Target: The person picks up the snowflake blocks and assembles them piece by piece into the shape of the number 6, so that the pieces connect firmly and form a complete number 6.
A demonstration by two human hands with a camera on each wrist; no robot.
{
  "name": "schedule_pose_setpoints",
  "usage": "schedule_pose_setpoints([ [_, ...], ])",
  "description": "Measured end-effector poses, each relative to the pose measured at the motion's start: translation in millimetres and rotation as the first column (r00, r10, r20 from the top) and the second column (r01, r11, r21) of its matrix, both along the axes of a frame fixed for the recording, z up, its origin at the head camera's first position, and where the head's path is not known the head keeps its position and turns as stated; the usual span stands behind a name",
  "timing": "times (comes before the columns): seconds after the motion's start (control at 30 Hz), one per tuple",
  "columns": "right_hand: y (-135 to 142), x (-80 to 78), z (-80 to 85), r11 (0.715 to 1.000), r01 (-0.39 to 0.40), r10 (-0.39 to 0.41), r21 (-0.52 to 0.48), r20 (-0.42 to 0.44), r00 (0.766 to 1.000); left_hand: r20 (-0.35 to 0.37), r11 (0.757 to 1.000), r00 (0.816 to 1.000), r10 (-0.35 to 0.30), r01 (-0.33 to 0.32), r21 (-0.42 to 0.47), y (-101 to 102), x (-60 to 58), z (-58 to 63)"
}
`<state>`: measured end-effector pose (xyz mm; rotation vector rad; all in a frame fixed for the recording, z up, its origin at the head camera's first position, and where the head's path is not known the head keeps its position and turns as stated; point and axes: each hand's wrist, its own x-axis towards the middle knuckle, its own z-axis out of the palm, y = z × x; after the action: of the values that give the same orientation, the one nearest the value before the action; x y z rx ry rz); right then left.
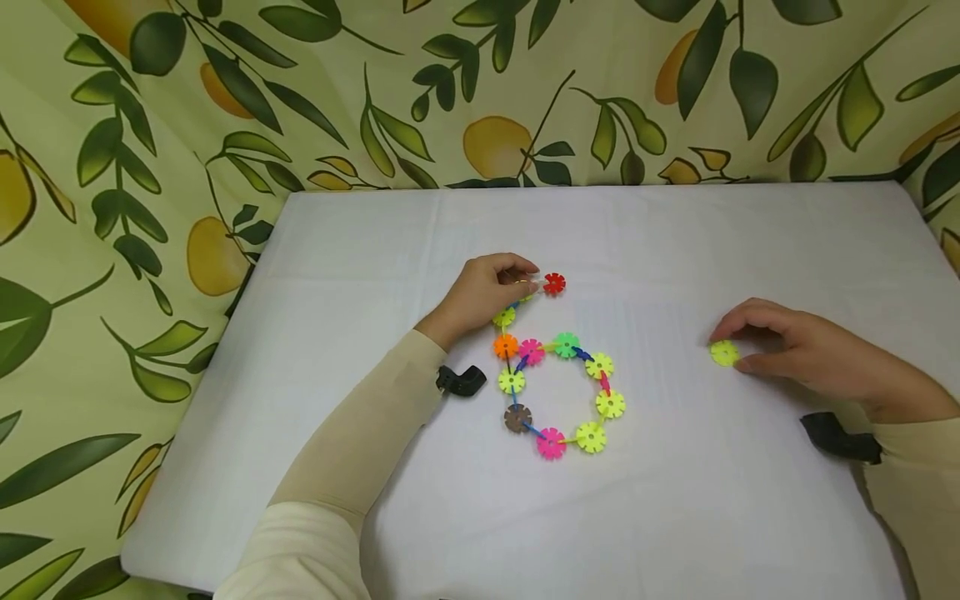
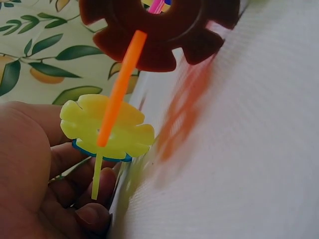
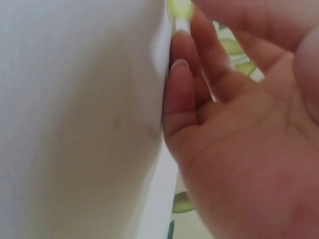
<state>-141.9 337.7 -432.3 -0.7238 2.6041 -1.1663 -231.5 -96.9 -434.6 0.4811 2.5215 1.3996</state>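
Note:
Notched plastic snowflake discs are slotted together into a chain (image 1: 551,444) of mixed colours, its lower part a closed loop, its upper part a short tail. My left hand (image 1: 487,287) pinches the tail near its top, partly hiding the discs there; a red disc (image 1: 555,284) sticks out past the fingertips. Close by the hand in the left wrist view are a yellow disc (image 2: 107,122), an orange one (image 2: 122,89) seen edge-on and a dark brownish-red one (image 2: 164,50). Off to the right, my right hand (image 1: 795,350) pinches a single yellow disc (image 1: 725,353) between thumb and fingers, apart from the chain.
A white cloth covers the table (image 1: 360,242). Behind it and on the left hangs a curtain (image 1: 420,108) with leaves and orange fruit. Black wrist cameras (image 1: 461,381) sit beside both forearms.

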Motion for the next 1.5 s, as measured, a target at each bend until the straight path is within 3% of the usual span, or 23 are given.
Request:
schedule_pose_setpoints([
  [0.27, -14.7, 1.9, 4.1, 0.996, 0.089, -0.09, 0.024, 0.041, 0.995, 0.001, 1.0, 1.0, -0.006, 0.006, 0.007, -0.4, 0.6, 0.0],
  [0.5, -27.4, -3.4, 8.8, 0.969, 0.202, -0.214, 0.143, 0.072, 0.974, -0.006, 0.999, 1.0, -0.028, 0.028, -0.021, 1.1, -0.4, 0.4],
  [0.7, -45.7, -14.6, 11.3, 0.959, 0.281, -0.283, 0.039, 0.066, 0.957, -0.028, 0.996, 0.998, -0.061, 0.059, -0.074, 5.6, -0.9, -1.2],
  [0.83, -66.8, -26.3, 12.9, 0.957, 0.29, -0.29, 0.019, 0.116, 0.95, -0.054, 0.991, 0.996, -0.066, 0.059, -0.124, 8.3, 0.0, -1.2],
  [1.03, -102.0, -46.3, 12.9, 0.971, 0.24, -0.239, 0.017, 0.166, 0.957, -0.069, 0.984, 0.996, -0.064, 0.052, -0.169, 9.6, 0.4, -0.8],
  [1.5, -154.9, -78.3, 8.9, 0.982, 0.19, -0.191, 0.02, 0.04, 0.981, -0.109, 0.98, 0.992, -0.063, 0.041, -0.196, 12.1, 0.2, -1.4],
])
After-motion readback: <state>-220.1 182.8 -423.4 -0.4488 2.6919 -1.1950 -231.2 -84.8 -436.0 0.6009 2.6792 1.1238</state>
